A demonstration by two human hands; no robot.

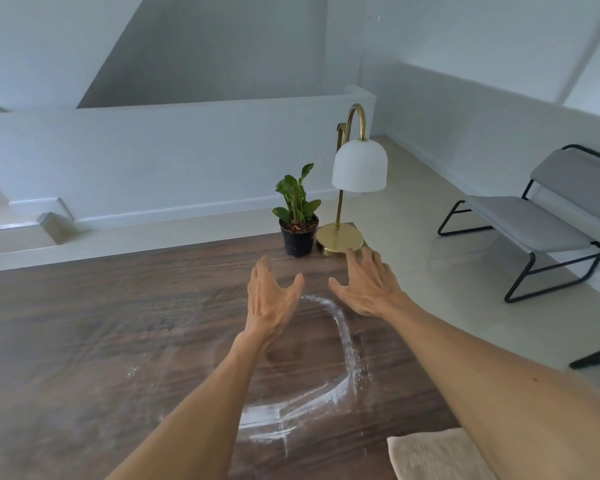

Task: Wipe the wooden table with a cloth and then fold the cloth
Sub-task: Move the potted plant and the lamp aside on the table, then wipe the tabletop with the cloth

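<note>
The dark wooden table (84, 323) fills the lower half of the head view. A curved smear of white powder (347, 344) lies across its middle. A beige cloth (433, 455) rests near the bottom right corner, partly under my right forearm. My left hand (271, 299) hovers open above the table with fingers spread, just beyond the top of the smear. My right hand (368, 285) is also open, palm down, close to the lamp's base. Neither hand holds anything.
A small potted plant (298, 216) in a black pot and a brass lamp (354, 188) with a white shade stand at the table's far right corner. A grey chair (541, 223) with a black frame sits on the tiled floor to the right. A low white wall runs behind.
</note>
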